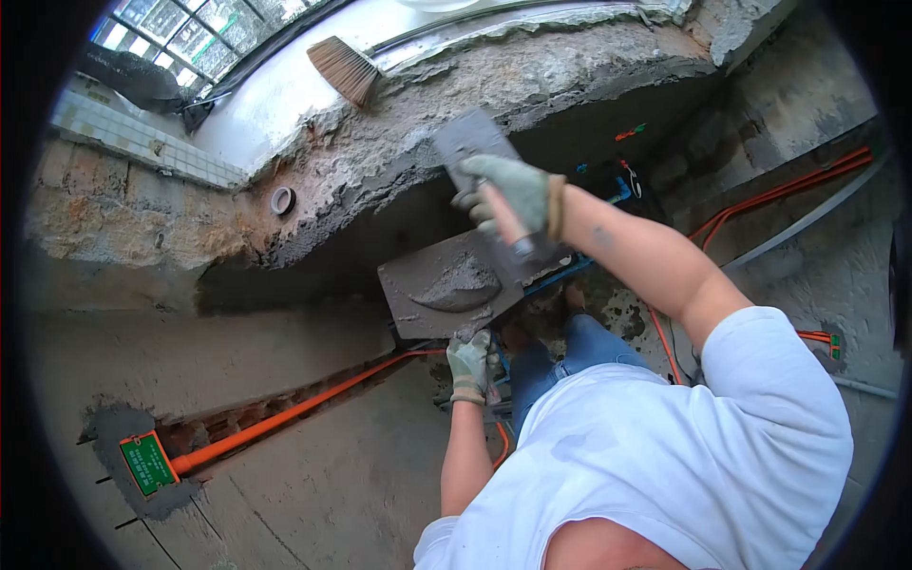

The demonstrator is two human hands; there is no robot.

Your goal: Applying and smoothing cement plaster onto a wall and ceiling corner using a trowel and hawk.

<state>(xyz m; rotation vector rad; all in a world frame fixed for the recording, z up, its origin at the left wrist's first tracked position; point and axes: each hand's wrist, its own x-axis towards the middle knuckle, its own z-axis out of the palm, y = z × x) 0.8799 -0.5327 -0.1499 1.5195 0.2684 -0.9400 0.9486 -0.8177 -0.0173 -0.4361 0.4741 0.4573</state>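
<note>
My gloved right hand [508, 195] is closed around the wooden handle of a flat plastering trowel [472, 136]. The grey blade lies against or just in front of the rough ledge edge; I cannot tell whether it touches. Below it, my gloved left hand [469, 364] grips a mortar hawk [404, 285] from underneath, its fingers partly hidden by the plate. A heap of wet grey mortar [465, 285] sits on the hawk. Fresh-looking grey mortar coats part of the ragged concrete ledge [380, 157] beside the trowel.
A brush [344, 70] rests on the sill beneath a barred window [195, 43]. A pipe end [282, 200] protrudes from the ledge. Orange conduit [294, 411] runs along a wall groove to a green box [149, 464]. More orange conduits [793, 195] cross the right-hand wall.
</note>
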